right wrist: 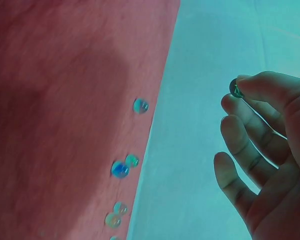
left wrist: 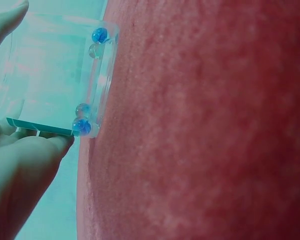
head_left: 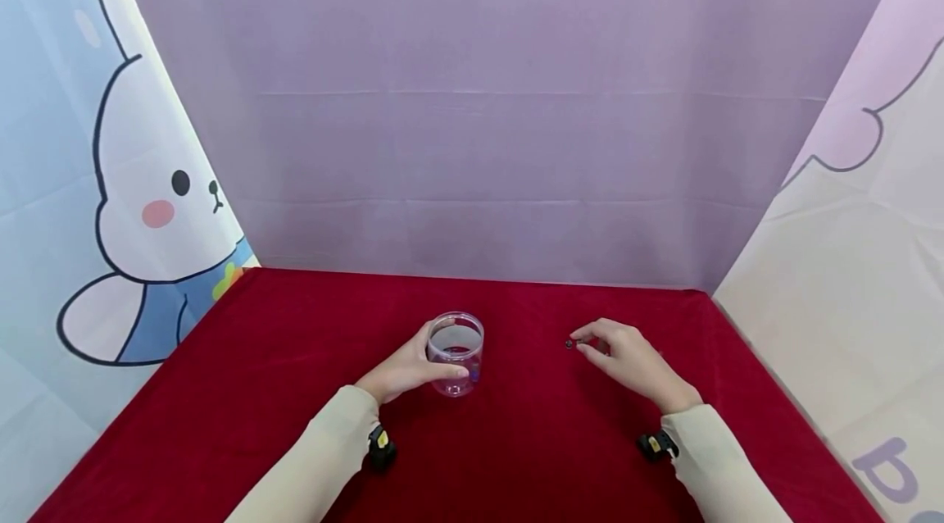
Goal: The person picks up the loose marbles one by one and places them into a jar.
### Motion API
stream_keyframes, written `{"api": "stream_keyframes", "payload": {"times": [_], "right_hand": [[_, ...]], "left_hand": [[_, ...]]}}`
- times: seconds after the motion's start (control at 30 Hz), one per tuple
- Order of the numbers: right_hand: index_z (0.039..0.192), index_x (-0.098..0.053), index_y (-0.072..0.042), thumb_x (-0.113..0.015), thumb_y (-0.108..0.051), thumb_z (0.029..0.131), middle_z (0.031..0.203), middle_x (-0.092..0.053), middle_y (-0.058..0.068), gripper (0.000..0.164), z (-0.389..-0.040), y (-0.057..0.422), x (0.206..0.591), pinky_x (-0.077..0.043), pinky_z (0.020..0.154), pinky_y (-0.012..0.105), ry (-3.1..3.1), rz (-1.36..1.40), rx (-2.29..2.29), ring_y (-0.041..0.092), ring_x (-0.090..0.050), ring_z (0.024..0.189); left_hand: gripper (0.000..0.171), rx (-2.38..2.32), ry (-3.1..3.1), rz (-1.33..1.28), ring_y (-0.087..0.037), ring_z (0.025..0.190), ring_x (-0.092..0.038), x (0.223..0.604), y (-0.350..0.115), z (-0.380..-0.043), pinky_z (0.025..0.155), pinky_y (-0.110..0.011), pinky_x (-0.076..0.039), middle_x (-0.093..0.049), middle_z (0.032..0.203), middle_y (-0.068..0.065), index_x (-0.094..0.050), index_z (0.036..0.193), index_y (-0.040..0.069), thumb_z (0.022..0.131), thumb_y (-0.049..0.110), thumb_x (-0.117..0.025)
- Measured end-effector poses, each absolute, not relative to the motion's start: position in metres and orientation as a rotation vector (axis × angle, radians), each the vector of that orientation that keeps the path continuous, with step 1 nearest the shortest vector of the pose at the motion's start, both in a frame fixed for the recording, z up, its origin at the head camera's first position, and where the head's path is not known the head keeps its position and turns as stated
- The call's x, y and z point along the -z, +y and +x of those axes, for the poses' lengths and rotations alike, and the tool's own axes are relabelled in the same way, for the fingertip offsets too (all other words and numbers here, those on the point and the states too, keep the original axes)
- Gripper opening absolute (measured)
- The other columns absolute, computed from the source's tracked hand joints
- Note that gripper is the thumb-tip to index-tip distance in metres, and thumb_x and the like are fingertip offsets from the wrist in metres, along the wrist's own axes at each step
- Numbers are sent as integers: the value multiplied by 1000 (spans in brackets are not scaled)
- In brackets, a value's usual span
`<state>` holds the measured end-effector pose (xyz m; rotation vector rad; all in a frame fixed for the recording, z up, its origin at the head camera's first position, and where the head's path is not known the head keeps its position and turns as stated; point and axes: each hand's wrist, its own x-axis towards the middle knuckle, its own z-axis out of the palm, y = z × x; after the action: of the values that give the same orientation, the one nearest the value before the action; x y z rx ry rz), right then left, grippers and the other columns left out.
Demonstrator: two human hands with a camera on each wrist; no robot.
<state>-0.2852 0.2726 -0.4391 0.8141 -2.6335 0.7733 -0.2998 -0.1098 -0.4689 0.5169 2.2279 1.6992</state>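
My left hand (head_left: 413, 367) grips a clear plastic jar (head_left: 456, 386), fingers round one side and thumb across the front. The jar's open mouth faces up, and its base is at or close to the red cloth. Several blue and clear marbles (left wrist: 99, 35) lie at the jar's bottom in the left wrist view. To the right of the jar, my right hand (head_left: 627, 352) pinches a dark-looking marble (right wrist: 235, 88) between thumb and index finger, above the cloth. Its other fingers are loosely bent.
Several loose marbles (right wrist: 120, 169) lie on the red cloth (head_left: 546, 441) by the right hand; in the head view the hand mostly hides them. A plain purple backdrop (head_left: 472, 138) stands behind the table, with printed curtains (head_left: 147, 261) at the sides.
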Motion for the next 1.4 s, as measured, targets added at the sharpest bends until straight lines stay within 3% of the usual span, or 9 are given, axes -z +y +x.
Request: {"api": "stream_keyframes", "payload": {"times": [0.43,0.7,1.4], "right_hand": [[113,-71,-19,-74,-10,92,104,-65,-12,22,-286,235,431,-55,71,33,-2592,910,-839,6,-54,81],[114,-71,-20,-75,-12,92,102,-63,-13,24,-288,213,430,-52,67,25,-2535,965,-879,7,-52,76],[116,-72,-19,-75,-16,92,107,-65,-12,24,-298,168,432,-54,69,30,-2435,1062,-977,6,-55,79]], "left_hand": [[86,-1696,2227,503,-25,128,-46,468,-109,-299,104,-49,-44,-47,143,-8,-31,152,24,84,28,-84],[89,-1683,2242,505,-25,128,-47,470,-109,-299,104,-49,-44,-48,142,-8,-31,152,23,82,31,-85],[91,-1693,2217,500,-25,129,-46,468,-109,-301,105,-50,-42,-46,145,-10,-29,152,22,81,33,-86]]}}
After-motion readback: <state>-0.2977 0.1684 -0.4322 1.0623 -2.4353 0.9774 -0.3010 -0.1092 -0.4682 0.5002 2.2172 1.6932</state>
